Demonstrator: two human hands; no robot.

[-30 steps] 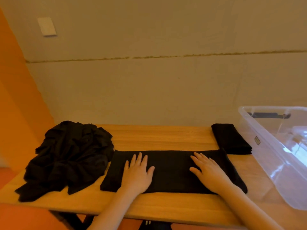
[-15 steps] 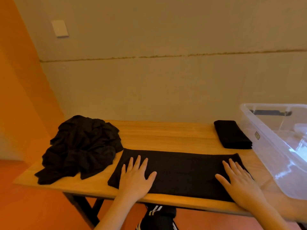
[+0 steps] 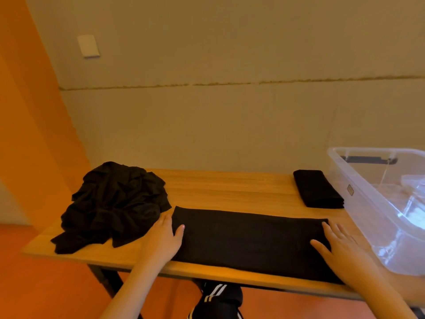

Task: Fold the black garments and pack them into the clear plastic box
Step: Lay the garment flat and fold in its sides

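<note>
Long flat-folded black garment (image 3: 248, 240): lies along near edge of light wooden table (image 3: 218, 189) | left hand (image 3: 162, 240): flat, fingers straight, on its left end | right hand (image 3: 340, 247): flat, fingers spread, on its right end | crumpled black clothes pile (image 3: 112, 203): left | small folded black garment (image 3: 317, 188): beside clear plastic box (image 3: 368, 194), right.

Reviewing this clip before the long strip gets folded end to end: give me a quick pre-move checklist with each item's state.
1. Long black garment lies flat, no visible wrinkles: ok.
2. Left hand at its left end, fingers straight: ok.
3. Right hand flat on its right end: ok.
4. Front edge on the table: not ok, it reaches the table's front edge at the right.
5. Crumpled pile clear of the strip: not ok, it sits right at the left end.
6. Clear plastic box open: ok; folded piece waits beside it.
</note>
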